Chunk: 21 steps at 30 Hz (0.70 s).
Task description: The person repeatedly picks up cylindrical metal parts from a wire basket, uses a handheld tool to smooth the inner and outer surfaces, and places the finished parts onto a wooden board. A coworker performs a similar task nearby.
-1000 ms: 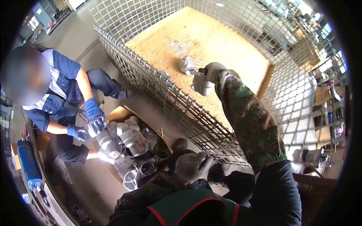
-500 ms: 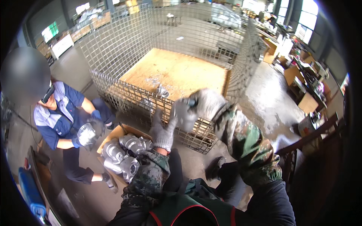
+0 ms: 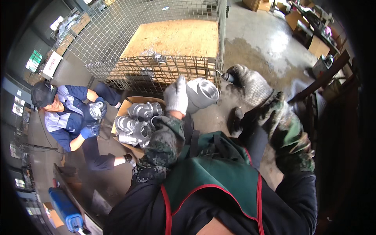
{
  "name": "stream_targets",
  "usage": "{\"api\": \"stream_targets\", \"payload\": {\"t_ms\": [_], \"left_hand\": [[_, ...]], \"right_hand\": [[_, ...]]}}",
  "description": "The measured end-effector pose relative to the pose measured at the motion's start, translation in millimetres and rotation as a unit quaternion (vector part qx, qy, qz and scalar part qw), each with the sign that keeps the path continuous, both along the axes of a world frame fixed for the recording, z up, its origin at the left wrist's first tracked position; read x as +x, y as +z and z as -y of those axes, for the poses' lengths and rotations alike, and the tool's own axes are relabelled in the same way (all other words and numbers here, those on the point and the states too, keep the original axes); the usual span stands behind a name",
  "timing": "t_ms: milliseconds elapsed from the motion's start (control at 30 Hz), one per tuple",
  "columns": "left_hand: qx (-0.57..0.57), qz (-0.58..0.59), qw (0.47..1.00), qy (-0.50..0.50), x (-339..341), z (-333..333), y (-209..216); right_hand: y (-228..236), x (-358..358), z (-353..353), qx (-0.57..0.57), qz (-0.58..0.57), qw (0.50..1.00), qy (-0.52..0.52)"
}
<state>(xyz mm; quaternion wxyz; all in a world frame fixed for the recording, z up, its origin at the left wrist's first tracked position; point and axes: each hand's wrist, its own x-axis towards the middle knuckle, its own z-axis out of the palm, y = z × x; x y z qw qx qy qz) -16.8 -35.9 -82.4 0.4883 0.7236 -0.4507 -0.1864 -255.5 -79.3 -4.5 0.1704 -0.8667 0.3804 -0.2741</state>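
Note:
My left hand [image 3: 176, 96], in a pale knit glove, grips a grey cast-metal pipe fitting [image 3: 200, 94] in front of the wire cage. The fitting's round opening faces right and up. To the right of it, apart from it, my right hand [image 3: 248, 84] is closed around a hand tool [image 3: 229, 77] with a dark handle and a thin metal tip. That glove is greyer and dirty. By my left forearm, a cardboard box [image 3: 124, 106] holds several similar castings [image 3: 137, 124].
A wire-mesh cage [image 3: 105, 70] with a wooden base board [image 3: 176, 37] stands ahead. At left, a seated person [image 3: 68, 113] in blue gloves holds another casting [image 3: 96, 110]. A blue object [image 3: 64, 207] lies lower left. Cluttered benches [image 3: 309, 27] stand at far right.
My right hand with the tool has moved away from the casting, to the right. The casting's opening now shows, turned rightward. The view has tilted down, and the seated person's hands have shifted.

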Motion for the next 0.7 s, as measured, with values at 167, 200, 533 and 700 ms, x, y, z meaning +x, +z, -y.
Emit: {"api": "stream_targets", "payload": {"t_ms": [167, 200, 533, 700], "left_hand": [[-0.020, 0.083, 0.996, -0.031, 22, -1, 20], [-0.029, 0.089, 0.994, -0.051, 21, -1, 25], [-0.004, 0.020, 0.998, -0.059, 19, -4, 34], [0.046, 0.087, 0.995, 0.001, 17, 9, 33]], "right_hand": [[-1, -10, -2, -0.157, -0.200, 0.963, 0.083], [2, -8, -3, -0.200, -0.251, 0.945, 0.066], [21, 5, 7, -0.224, -0.350, 0.908, 0.050], [-14, -4, -12, -0.240, -0.328, 0.913, 0.019]]}}
